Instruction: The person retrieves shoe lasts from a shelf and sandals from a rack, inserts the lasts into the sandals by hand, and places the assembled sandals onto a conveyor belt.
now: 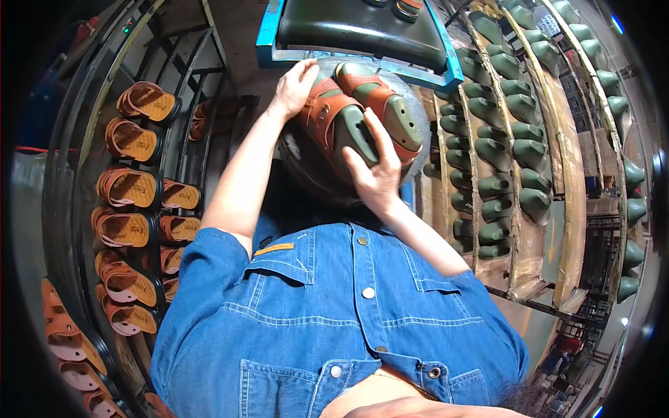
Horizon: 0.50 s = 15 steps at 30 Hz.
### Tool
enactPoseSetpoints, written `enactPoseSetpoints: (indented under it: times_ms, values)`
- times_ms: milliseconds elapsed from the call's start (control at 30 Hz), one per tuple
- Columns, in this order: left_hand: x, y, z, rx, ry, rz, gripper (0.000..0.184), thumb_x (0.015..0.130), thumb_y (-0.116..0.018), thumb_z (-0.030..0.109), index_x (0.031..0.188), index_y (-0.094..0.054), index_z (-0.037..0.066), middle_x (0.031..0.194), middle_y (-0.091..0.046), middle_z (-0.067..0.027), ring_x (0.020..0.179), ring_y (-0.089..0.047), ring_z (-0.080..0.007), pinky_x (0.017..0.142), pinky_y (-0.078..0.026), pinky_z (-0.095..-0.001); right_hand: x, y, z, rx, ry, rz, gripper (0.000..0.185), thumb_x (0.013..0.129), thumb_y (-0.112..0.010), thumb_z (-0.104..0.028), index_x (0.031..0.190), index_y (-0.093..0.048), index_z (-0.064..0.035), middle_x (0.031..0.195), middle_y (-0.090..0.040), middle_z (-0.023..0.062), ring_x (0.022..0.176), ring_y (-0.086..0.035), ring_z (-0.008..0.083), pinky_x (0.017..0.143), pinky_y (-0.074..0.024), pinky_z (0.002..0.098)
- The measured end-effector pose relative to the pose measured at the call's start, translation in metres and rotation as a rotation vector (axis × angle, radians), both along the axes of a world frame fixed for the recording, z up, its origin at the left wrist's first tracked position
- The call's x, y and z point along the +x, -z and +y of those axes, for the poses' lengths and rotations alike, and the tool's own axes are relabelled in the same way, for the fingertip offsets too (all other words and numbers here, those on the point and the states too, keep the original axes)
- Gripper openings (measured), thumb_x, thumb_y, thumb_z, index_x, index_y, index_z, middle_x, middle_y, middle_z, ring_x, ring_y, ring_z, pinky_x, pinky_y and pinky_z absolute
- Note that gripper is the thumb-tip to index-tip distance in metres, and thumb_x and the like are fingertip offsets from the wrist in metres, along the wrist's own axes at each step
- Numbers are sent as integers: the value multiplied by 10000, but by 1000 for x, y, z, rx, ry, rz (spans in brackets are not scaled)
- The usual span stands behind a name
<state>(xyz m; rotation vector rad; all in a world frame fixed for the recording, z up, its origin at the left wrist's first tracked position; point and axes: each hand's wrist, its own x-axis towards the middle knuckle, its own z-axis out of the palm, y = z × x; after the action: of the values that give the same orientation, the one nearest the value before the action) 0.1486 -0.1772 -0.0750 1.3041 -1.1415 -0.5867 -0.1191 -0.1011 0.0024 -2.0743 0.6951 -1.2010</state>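
Note:
Two brown strap sandals sit side by side on green shoe lasts, on top of a round dark support (411,90). My left hand (296,89) is closed around the toe end of the left sandal (325,111), its fingertips partly hidden behind the straps. At the heel end, my right hand (380,167) grips the green shoe last (354,138) of that same sandal, thumb on one side and fingers on the other. The right sandal (362,83), with its own last (398,118), lies close beside it, untouched by my left hand.
Ahead is a dark conveyor belt (355,31) in a blue frame (446,70), carrying small dark-and-brown pieces. On the left, a metal rack (209,42) holds several brown sandals (132,187). Racks with rows of green shoe lasts (519,108) stand close on the right.

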Motion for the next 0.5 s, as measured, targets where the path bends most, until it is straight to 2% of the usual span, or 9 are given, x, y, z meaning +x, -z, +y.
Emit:
enactPoseSetpoints:
  times_ms: [100, 167, 233, 267, 300, 333, 367, 400, 500]
  values:
    - [14, -14, 17, 0, -68, 43, 426, 1030, -581, 293, 1326, -595, -12, 1272, -682, -159, 1169, -649, -227, 1011, -485, -337, 25, 16, 1, -139, 3, -47, 598, 842, -736, -38, 1399, -523, 0, 1502, -479, 257, 1396, -480, 387, 1173, -350, 458]
    - [3, -20, 37, -1, -118, -117, 452, 1011, -607, 306, 1312, -593, -31, 1235, -690, -168, 1167, -651, -242, 1021, -484, -346, 19, 14, -3, -91, -72, -57, 580, 858, -721, -50, 1400, -522, 4, 1521, -453, 263, 1415, -453, 396, 1182, -329, 476]
    - [-33, -44, 76, -101, -136, -122, 430, 979, -654, 300, 1266, -610, -17, 1259, -632, -208, 1195, -619, -313, 1045, -477, -396, 9, 14, -13, 5, -114, -58, 535, 892, -673, -135, 1390, -539, 10, 1538, -436, 260, 1444, -414, 386, 1203, -287, 469]
    - [-47, -51, 91, -257, -106, -293, 446, 959, -678, 302, 1250, -606, -28, 1316, -584, -225, 1237, -584, -346, 1064, -464, -416, 6, 9, -18, 34, -105, -66, 517, 914, -639, -204, 1377, -558, 12, 1532, -449, 256, 1443, -416, 381, 1207, -278, 468]
    - [-69, -65, 114, -179, -105, -319, 543, 894, -749, 328, 1248, -580, -47, 1341, -558, -236, 1281, -550, -356, 1080, -453, -424, 7, 6, -25, 33, -134, -115, 498, 938, -605, -260, 1353, -584, 15, 1516, -473, 248, 1444, -416, 371, 1205, -280, 468]
    - [-88, -76, 132, -135, -45, -154, 640, 810, -823, 328, 1266, -560, -36, 1352, -539, -249, 1291, -527, -396, 1097, -435, -456, 10, -1, -28, 33, -144, -118, 484, 956, -580, -293, 1323, -611, 21, 1498, -498, 242, 1428, -436, 365, 1198, -293, 470]
    - [-98, -70, 136, -243, -131, -361, 728, 719, -881, 297, 1285, -545, -14, 1348, -519, -236, 1283, -507, -403, 1099, -422, -473, 13, -5, -30, 26, -150, -103, 454, 966, -570, -277, 1298, -628, 27, 1462, -537, 231, 1404, -463, 356, 1185, -316, 468]
    - [-106, -75, 144, -199, -155, -344, 731, 696, -889, 278, 1277, -546, -4, 1325, -512, -221, 1265, -502, -398, 1097, -418, -472, 16, -7, -30, 106, -209, -146, 423, 977, -563, -269, 1272, -648, 22, 1406, -582, 218, 1370, -497, 338, 1160, -351, 456]
    - [-108, -87, 154, -66, -145, -344, 728, 655, -930, 280, 1240, -566, 43, 1269, -497, -170, 1231, -503, -356, 1055, -452, -453, 23, -7, -36, -81, -158, -122, 335, 931, -568, -191, 1167, -693, 12, 1185, -636, 157, 1161, -574, 279, 1050, -425, 410]
